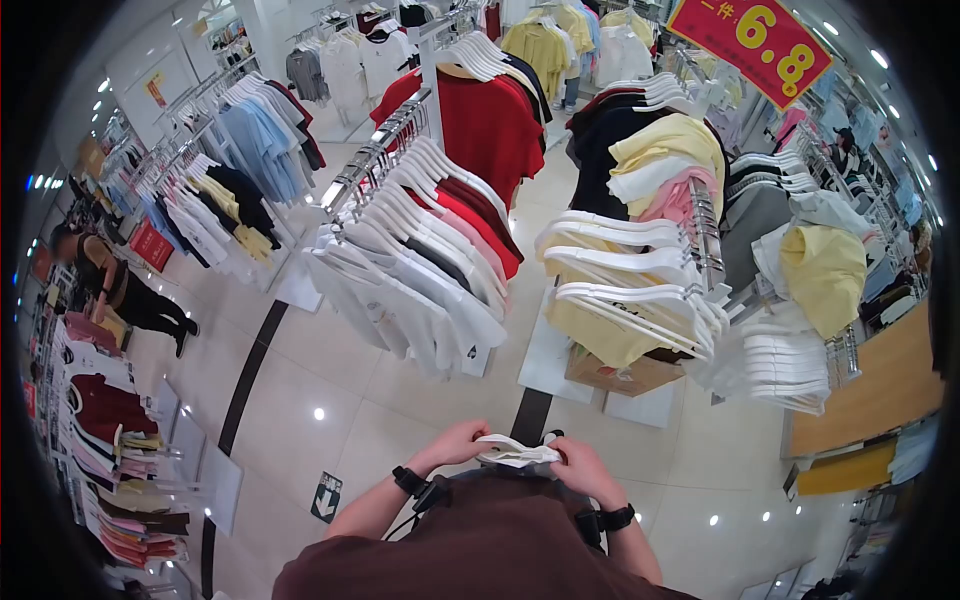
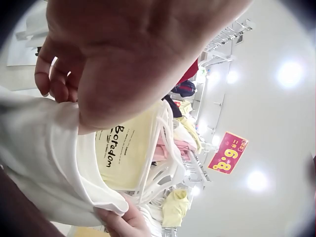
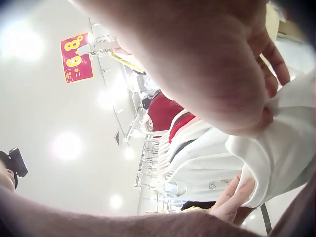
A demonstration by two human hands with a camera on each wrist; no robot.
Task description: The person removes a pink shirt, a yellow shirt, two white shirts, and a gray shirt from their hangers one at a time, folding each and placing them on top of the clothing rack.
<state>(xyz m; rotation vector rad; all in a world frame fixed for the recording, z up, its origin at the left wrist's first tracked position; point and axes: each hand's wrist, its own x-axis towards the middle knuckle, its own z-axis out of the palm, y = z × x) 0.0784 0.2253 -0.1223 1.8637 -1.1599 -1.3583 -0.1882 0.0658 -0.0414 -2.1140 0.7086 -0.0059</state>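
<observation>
A white garment (image 1: 516, 452), soft and folded over along a smooth neckline-like edge, is stretched between the two hands close to the person's chest. The left hand (image 1: 460, 442) pinches one end of that edge; the right hand (image 1: 590, 470) grips the other end. In the left wrist view the white cloth (image 2: 42, 148) hangs below the left hand (image 2: 123, 59), whose fingers curl at its edge. Seen from the right wrist, the left thumb and fingers (image 3: 233, 198) pinch the cloth's near corner. Most of the garment's body is hidden under the brown shirt's front in the head view.
Ahead on the right, a rack carries white hangers (image 1: 635, 300) with yellow shirts. Another rack at left centre holds white and red shirts (image 1: 400, 290). A cardboard box (image 1: 625, 378) sits under the right rack. Another person (image 1: 125, 285) stands far left. A red price sign (image 1: 752, 45) hangs above.
</observation>
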